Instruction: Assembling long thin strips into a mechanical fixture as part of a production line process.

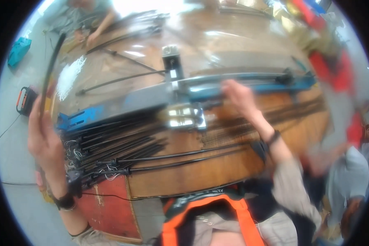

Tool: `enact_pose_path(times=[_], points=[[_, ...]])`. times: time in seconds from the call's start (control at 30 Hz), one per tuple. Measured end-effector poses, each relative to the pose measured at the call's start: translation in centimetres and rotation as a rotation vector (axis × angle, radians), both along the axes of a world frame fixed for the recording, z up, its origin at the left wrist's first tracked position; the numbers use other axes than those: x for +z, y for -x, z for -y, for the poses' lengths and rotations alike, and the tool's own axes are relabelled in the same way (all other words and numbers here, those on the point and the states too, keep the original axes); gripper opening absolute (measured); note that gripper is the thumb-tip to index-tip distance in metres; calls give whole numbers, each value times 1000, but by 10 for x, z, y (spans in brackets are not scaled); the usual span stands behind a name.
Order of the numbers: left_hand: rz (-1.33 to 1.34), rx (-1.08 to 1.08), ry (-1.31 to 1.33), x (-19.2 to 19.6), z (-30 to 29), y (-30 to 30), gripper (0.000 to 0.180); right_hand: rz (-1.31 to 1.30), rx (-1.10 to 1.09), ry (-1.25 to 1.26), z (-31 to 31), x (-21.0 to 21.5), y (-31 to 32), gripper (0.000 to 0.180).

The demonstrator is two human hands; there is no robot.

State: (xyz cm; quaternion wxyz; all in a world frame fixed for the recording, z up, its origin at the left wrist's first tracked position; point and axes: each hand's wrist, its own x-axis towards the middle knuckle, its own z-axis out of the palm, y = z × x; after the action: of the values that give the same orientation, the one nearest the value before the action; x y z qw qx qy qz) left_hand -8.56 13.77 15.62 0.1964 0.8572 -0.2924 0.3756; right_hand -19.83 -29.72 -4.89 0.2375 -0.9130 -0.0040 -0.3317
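My left hand [47,141], at the far left, is closed round a thin black rod [52,65] that rises steeply from its fingers. My right hand [240,97] is blurred, its fingers drawn together over a long blue and grey rail fixture [145,100]. Anything between those fingers is hidden. The rail runs across the table, with a dark clamp-like block [172,61] at its middle. A shiny metal part [182,117] sits just in front of it. Several black rods [115,145] with thicker dark ends and white strings lie nearer me on the left.
The wooden table [184,174] has a clear plastic cover over its far side. White strings [71,78] are heaped at the far left. Another person [90,18] works across the table; more people [336,74] are at the right. A red board [110,209] lies below the near left edge.
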Motion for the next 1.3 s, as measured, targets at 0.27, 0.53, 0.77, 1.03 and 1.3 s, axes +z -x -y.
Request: enact_pose_path(times=[0.27,0.53,0.77,1.03,1.3], points=[[-177,4,-49,-36,-21,-1,31,-69,482,-532,-78,75,-88,19],[-276,-79,-35,-66,-30,-1,31,98,626,-426,-91,60,-125,10],[-284,-99,-21,-75,-29,-14,29,-258,559,-144,-118,64,-145,12],[-295,-44,-84,-77,-53,-39,26,-158,234,270,-83,53,-117,4],[-443,-163,-283,-99,-37,-72,22,-49,-241,597,123,35,23,14]])
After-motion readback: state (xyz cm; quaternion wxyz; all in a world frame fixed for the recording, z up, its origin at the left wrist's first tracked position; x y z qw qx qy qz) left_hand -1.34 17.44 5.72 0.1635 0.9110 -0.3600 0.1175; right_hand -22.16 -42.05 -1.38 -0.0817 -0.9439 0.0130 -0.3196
